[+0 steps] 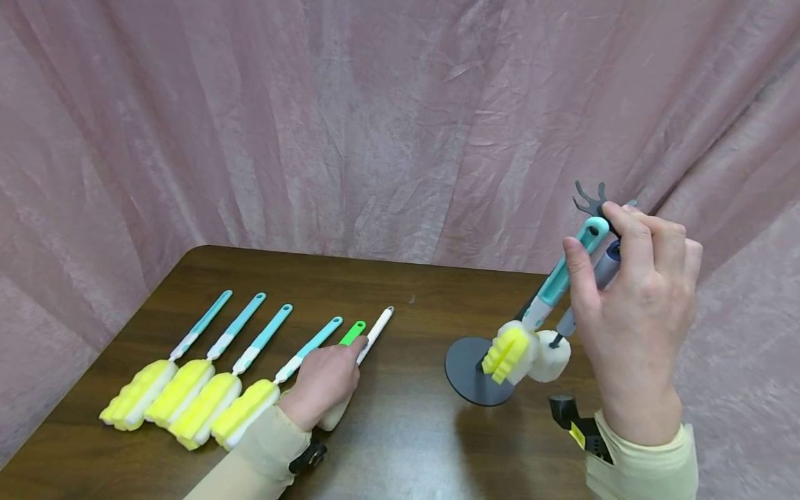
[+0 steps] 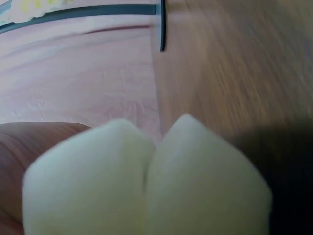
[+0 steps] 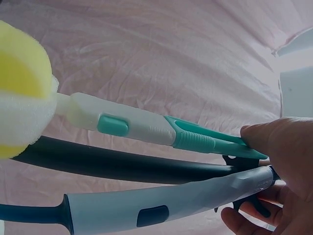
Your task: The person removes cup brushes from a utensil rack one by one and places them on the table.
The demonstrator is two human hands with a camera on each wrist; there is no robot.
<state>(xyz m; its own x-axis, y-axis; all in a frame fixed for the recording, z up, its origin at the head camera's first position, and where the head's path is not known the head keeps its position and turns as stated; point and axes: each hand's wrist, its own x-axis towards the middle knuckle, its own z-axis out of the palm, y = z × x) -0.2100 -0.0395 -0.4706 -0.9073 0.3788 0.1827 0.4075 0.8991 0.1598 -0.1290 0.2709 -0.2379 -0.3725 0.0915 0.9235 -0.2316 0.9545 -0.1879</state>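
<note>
At the right, my right hand (image 1: 644, 298) pinches the top of a teal-and-white sponge brush (image 1: 556, 285) beside the hooks (image 1: 590, 201) of a dark stand. Its yellow-and-white sponge hangs downward. A grey-blue-handled brush (image 3: 166, 203) with a white sponge hangs next to it, near the curled fingers. Low over the table, my left hand (image 1: 328, 382) grips a green-handled brush (image 1: 353, 332); its palm side is hidden in the head view. A white-handled brush (image 1: 376, 335) lies right beside that hand. Pale sponge (image 2: 88, 181) fills the lower left wrist view.
Several teal-handled brushes (image 1: 203, 326) with yellow-and-white sponges lie in a slanted row on the left of the brown wooden table (image 1: 400, 458). The stand's round dark base (image 1: 465, 375) rests on the right side. A pink curtain (image 1: 387, 139) hangs behind.
</note>
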